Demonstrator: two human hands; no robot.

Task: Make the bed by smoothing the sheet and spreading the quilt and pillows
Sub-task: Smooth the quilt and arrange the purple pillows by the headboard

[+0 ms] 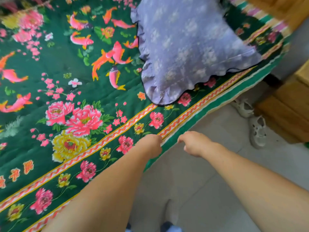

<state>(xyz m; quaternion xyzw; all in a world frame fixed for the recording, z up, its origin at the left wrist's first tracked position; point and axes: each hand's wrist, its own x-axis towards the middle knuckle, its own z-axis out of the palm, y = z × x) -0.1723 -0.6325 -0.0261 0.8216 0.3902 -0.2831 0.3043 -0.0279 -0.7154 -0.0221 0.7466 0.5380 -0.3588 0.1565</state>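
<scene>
Orange characters, too blurred to read, run along the quilt (70, 91) border far left of the hands. The quilt is green quilted fabric printed with pink fish and peonies, spread flat. The left hand (151, 144) grips its zigzag-banded edge, fingers curled under. Just right, the right hand (194, 144) pinches the same hem. Beyond both lies a lilac ruffled pillow (189, 46). Pale perforated shoes (257, 129) sit farther right.

Both bare forearms reach forward. The left hand (153, 144) curls its fingers over the quilt (66, 64) edge; the right hand (194, 144), just beside it, hangs off the edge with fingers bent downward.
</scene>
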